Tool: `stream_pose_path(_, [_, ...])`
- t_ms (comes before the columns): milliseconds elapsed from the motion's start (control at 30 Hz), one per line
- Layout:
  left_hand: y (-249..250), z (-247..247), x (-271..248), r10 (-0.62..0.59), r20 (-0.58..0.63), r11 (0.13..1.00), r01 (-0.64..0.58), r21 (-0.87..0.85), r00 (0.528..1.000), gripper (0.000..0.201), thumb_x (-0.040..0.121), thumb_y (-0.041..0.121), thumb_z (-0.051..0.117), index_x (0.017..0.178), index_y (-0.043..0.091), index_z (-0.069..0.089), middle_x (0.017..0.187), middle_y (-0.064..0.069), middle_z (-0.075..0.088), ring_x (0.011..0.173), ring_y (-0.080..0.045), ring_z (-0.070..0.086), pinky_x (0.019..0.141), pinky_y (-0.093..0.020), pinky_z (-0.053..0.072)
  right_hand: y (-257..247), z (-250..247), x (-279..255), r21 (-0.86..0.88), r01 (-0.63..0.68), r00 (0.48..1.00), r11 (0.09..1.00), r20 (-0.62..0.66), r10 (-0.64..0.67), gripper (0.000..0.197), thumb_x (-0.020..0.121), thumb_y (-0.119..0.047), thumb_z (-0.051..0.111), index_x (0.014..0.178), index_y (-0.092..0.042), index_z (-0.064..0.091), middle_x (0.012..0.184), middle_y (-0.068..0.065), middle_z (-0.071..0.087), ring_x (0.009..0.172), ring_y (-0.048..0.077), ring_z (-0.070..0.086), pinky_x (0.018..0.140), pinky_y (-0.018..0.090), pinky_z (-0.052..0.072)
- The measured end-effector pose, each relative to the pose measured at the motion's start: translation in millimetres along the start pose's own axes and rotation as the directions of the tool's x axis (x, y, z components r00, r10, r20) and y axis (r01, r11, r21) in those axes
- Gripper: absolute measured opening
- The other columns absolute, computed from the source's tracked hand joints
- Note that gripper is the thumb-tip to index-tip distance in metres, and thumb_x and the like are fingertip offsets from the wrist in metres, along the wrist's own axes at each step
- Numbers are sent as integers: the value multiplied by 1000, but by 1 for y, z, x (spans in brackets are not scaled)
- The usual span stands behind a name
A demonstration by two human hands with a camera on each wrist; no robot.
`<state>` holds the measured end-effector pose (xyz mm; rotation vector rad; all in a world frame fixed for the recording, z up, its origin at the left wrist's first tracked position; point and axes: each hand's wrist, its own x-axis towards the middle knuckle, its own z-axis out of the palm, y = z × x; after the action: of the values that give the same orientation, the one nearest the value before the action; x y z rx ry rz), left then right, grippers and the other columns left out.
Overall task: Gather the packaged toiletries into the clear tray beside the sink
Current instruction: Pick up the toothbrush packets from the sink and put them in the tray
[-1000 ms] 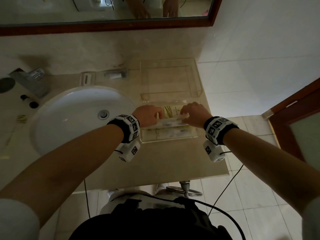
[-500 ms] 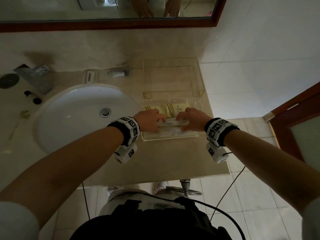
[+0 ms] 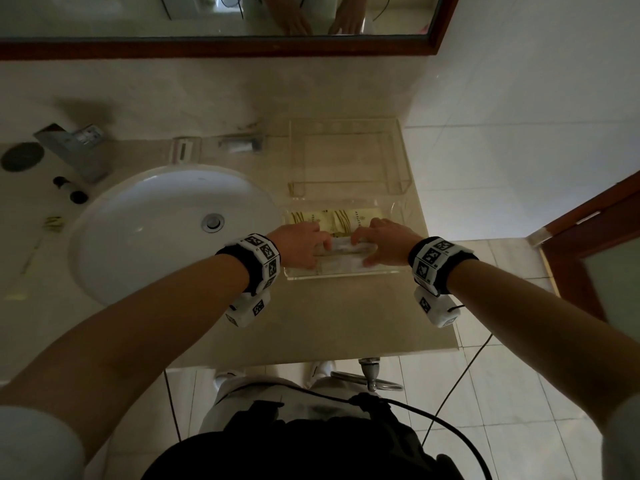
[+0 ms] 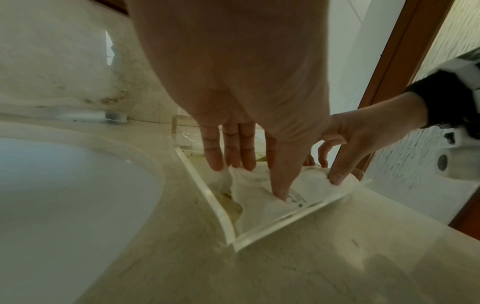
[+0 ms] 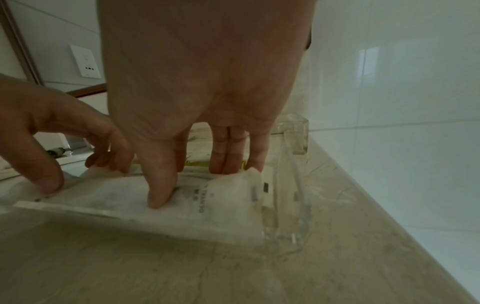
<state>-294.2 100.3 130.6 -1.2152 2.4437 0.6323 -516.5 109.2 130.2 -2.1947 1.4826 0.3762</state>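
Observation:
A small clear tray [image 3: 343, 276] stands on the counter just right of the sink. Yellow-patterned packets [image 3: 341, 220] lie in its far half. A white packet [image 3: 346, 249] lies along its near side. My left hand [image 3: 320, 249] pinches the packet's left end between thumb and fingers. My right hand [image 3: 363, 249] pinches its right end the same way. In the left wrist view the left hand [image 4: 257, 181] squeezes the white packet [image 4: 259, 207] inside the tray [image 4: 207, 195]. In the right wrist view the right hand [image 5: 205, 185] holds the white packet [image 5: 228, 197] by the tray [image 5: 293, 185] wall.
A larger clear tray [image 3: 401, 174] stands behind the small one, against the wall. The white sink [image 3: 149, 230] is to the left, with a faucet [image 3: 69, 150], two dark caps [image 3: 69, 188] and a small yellow packet [image 3: 53, 223] beyond. A wooden door [image 3: 595, 237] is on the right.
Both hands have lowered the white packet into the near side of the small tray, and their fingers have come closer together on it.

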Motion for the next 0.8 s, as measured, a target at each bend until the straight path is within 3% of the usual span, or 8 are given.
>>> stream_pose_path(167, [-3, 1, -1, 33, -12, 999, -32, 18, 999, 49, 84, 35, 63, 130, 25, 47, 117, -1, 46, 96, -15, 45, 77, -30, 42, 0, -2, 1, -36, 6, 1000, 999, 3, -6, 46, 80, -43, 69, 122, -36, 51, 114, 2, 48, 108, 23, 48, 83, 33, 40])
stream_pose_path(300, [-6, 4, -3, 33, -45, 999, -32, 25, 998, 61, 83, 40, 67, 135, 22, 43, 124, -1, 44, 112, -20, 45, 90, -36, 46, 0, -2, 2, -22, 9, 1000, 1000, -17, -9, 50, 81, -43, 68, 126, -34, 48, 118, 1, 49, 111, 22, 47, 84, 33, 39])
stream_pose_path(467, [-5, 8, -3, 42, -49, 998, -40, 48, 998, 58, 84, 40, 65, 134, 23, 41, 124, -2, 43, 111, -21, 44, 83, -34, 48, -2, -1, 3, -23, 32, 999, 999, -37, -33, 49, 81, -41, 68, 126, -34, 49, 118, 1, 48, 108, 21, 48, 81, 30, 36])
stream_pose_path(667, [-5, 6, -4, 53, -30, 998, -52, 41, 998, 41, 85, 32, 64, 123, 21, 49, 117, -4, 43, 94, -16, 40, 73, -29, 40, -1, 0, 4, -16, 41, 999, 999, -28, -41, 39, 82, -40, 67, 117, -35, 52, 101, -5, 45, 95, 18, 49, 76, 29, 36])
stream_pose_path(800, [-5, 5, -3, 55, 1, 996, -55, 65, 999, 35, 87, 33, 61, 119, 22, 51, 117, -3, 45, 103, -20, 46, 75, -31, 43, 1, 2, 6, 5, 43, 999, 999, -33, -43, 33, 81, -38, 68, 111, -34, 54, 99, -5, 45, 88, 17, 47, 75, 29, 35])
